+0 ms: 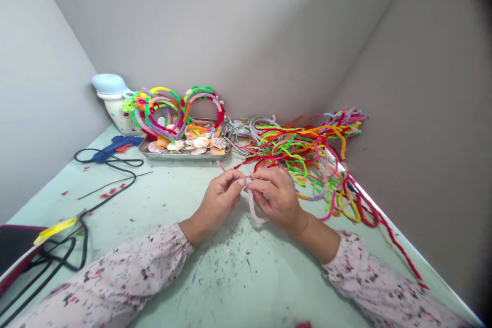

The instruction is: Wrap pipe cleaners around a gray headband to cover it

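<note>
Above the middle of the table, a pale pink pipe cleaner (252, 206) runs between my two hands, with a loop of it hanging below the fingertips. My left hand (221, 197) pinches it between thumb and forefinger, and one end pokes out above the knuckles. My right hand (279, 197) is closed on the same pipe cleaner close to the left fingertips. The exact spot where the fingers meet is partly hidden. Just behind my right hand lies a tangled heap of coloured pipe cleaners (292, 146).
A metal tray (184, 156) of seashells carries several fuzzy headbands (163, 113). Left of it are a blue glue gun (115, 147) with a black cord (128, 182) and a white bottle (117, 107) with a blue lid. Grey walls border the green table (230, 277).
</note>
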`<state>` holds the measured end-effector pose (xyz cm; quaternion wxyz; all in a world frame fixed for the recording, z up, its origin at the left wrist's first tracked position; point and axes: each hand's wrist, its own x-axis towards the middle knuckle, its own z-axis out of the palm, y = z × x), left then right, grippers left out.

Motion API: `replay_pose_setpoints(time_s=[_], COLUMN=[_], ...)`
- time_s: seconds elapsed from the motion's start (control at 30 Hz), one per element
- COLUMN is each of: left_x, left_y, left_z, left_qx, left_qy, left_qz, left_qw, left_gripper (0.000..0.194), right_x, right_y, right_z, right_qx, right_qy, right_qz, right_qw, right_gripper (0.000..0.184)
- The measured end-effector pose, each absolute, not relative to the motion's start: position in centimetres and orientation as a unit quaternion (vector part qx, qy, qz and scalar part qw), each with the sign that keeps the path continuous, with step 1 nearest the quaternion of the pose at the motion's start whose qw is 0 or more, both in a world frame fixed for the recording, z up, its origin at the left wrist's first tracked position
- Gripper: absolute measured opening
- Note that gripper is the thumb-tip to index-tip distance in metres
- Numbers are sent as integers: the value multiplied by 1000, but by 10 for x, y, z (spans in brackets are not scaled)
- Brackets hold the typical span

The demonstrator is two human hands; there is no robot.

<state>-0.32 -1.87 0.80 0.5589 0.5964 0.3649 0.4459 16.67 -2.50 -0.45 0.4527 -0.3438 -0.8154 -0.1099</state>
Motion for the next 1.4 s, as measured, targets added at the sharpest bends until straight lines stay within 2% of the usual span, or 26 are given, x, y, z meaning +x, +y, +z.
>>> replay_pose_setpoints(time_s=[0.5,1.4], left_x=[-5,-5], left_y=[-15,-17], left_z=[4,2], left_qx=[582,643], left_qy=[347,371], left_qz=[439,422], left_qw=[590,520], left_gripper=[15,18], right_x=[167,170], right_y=[-24,-25], right_z=[-7,-7], right_qx=[-346,-346], right_qy=[-810,-813], right_qz=[-117,-134], right_qw=[458,448], right_gripper=[12,20])
